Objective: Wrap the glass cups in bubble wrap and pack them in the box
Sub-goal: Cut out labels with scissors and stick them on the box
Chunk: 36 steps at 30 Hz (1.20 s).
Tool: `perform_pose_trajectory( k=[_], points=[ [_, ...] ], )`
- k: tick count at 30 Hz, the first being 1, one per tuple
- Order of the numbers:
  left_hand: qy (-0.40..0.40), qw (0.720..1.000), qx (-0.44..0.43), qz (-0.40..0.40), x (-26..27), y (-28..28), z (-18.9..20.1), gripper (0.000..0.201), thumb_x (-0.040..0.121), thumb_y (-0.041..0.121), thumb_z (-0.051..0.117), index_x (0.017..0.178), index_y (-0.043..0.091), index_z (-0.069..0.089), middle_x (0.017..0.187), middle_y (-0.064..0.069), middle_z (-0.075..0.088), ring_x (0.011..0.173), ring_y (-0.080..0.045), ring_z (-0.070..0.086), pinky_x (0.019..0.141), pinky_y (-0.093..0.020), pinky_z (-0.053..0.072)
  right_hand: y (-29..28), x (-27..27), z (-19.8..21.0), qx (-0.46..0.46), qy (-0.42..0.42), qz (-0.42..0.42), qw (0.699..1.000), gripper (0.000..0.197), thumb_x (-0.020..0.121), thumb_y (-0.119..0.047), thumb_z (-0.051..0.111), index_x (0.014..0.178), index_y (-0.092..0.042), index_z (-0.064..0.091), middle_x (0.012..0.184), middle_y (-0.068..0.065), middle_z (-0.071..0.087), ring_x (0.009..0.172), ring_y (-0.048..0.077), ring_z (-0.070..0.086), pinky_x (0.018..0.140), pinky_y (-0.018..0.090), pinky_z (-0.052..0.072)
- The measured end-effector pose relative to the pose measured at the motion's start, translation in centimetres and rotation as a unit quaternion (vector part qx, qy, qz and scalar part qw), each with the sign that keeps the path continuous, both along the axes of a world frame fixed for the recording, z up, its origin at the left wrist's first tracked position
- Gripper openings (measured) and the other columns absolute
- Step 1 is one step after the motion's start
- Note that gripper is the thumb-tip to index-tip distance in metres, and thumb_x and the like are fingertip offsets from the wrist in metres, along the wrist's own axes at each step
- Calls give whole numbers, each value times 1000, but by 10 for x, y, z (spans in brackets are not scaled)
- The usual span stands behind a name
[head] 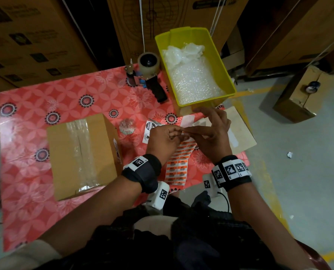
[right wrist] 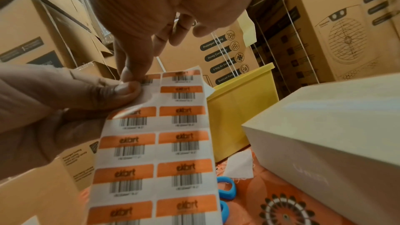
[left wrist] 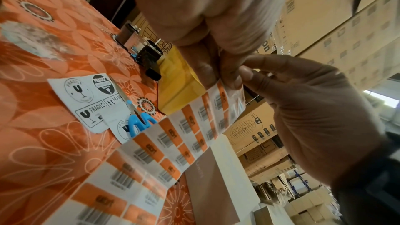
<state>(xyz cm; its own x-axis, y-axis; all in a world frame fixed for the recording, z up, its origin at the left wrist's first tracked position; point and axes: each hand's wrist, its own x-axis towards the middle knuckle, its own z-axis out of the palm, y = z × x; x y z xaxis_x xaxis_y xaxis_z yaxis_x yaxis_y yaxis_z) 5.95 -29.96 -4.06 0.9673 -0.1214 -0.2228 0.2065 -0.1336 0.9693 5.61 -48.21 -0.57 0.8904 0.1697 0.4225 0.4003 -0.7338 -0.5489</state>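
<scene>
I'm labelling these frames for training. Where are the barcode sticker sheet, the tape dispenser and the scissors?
barcode sticker sheet (right wrist: 155, 145): right wrist view, middle of the sheet.
tape dispenser (head: 148, 64): head view, on the tape roll.
scissors (left wrist: 138, 122): left wrist view, on the blue handles.

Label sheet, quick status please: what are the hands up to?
Left hand and right hand pinch the barcode label sheet at its top edge. Cardboard box taped shut, left of hands. Nothing in the way.

Warehouse, stacked appliance cartons (head: 35, 39), tape dispenser (head: 146, 75)
</scene>
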Motion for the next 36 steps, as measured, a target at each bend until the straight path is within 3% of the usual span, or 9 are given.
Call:
perform_pose_trajectory(
  k=[7,10,17,23,28,30,32,34,36],
  points=[
    [57,997,-32,44,2,-4,-4,23,80,-3,89,98,9,80,94,-8,81,91,-19,80,88,-41,65,-4,-3,-8,-6,-54,-11,998,10,87,-20,86,87,-30,86,123,4,69,115,39,57,88,50,39],
    [96,992,-61,49,2,-6,-6,43,76,-1,93,116,-1,76,110,-15,80,107,-29,78,95,-53,63,-5,-6,-16,6,-54,-24,998,11,85,-16,84,85,-27,85,119,4,69,114,33,55,87,48,40],
    [119,989,-69,52,7,4,-19,96,60,19,104,144,3,60,139,-9,70,128,-27,68,102,-46,60,-14,-12,-30,47,-8,-56,997,9,86,-9,79,86,-17,85,111,13,63,109,39,55,89,47,47],
    [129,984,-41,111,17,11,-41,56,67,2,98,111,8,64,118,1,69,111,-2,66,106,-49,54,-33,-19,-34,100,5,-134,986,23,80,4,86,92,-16,82,108,8,62,106,33,58,86,50,51],
    [134,972,-57,183,25,5,-45,119,75,-11,89,168,17,21,160,-11,48,147,-12,45,109,-42,54,-46,-24,-40,112,38,-159,980,24,82,2,84,95,-18,83,108,2,59,110,25,57,78,55,54],
    [107,976,-68,175,30,3,-53,117,78,-20,81,168,22,20,157,-9,50,142,-5,50,98,-24,55,-48,-27,-38,111,42,-166,979,20,84,-1,85,95,-17,82,107,3,59,110,26,57,75,51,55],
    [90,982,-72,152,33,-1,-61,107,83,-26,72,167,16,23,126,8,59,102,15,61,83,-11,53,-49,-29,-35,110,47,-167,979,18,85,-3,85,96,-17,82,107,3,58,109,25,57,70,46,54],
    [95,990,-47,97,34,-1,-70,102,86,-22,71,168,15,22,95,16,48,79,9,58,88,-16,51,-49,-30,-34,114,51,-163,979,17,85,-4,84,96,-17,82,108,3,58,109,24,56,68,43,54],
    [105,993,-6,53,34,-2,-71,111,85,-10,78,169,23,14,100,-14,58,98,-16,66,99,-34,52,-50,-30,-34,119,54,-157,979,17,85,-4,84,96,-17,82,108,4,57,108,24,56,67,40,54]
  ],
)
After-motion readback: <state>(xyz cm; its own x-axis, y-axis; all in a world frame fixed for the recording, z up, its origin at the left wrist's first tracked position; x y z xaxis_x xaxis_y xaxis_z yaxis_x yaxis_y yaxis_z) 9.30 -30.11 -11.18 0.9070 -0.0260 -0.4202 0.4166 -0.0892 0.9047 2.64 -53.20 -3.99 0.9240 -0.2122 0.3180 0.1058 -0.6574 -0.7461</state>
